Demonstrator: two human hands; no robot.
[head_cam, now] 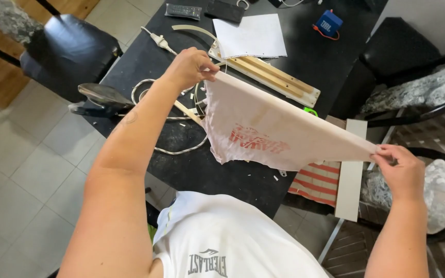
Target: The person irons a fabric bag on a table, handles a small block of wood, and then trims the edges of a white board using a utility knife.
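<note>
Pale pink cloth, thin and printed in faded red, hangs stretched between our two hands above the black table. Our left hand pinches one corner between thumb and curled fingers; our right hand pinches the opposite corner the same way, so both are closed on the fabric and hold it taut, with a ragged edge sagging below the line between them.

We judge the grip to be slight: only the tips hold each corner, so a sharper pull could slip a corner free, or the frayed lower edge could tear further. The slack part hangs close over the table and could catch on what lies there.

Just under our left fingers lies a coil of white cord, with an iron beyond it at the table's edge. Past the left fingers, further up the table, sit a wooden frame, a sheet of white paper, a remote control and a small blue speaker. Below the right fingers a white board and a striped red cloth lean by a chair. Another dark chair stands well off to the left.
</note>
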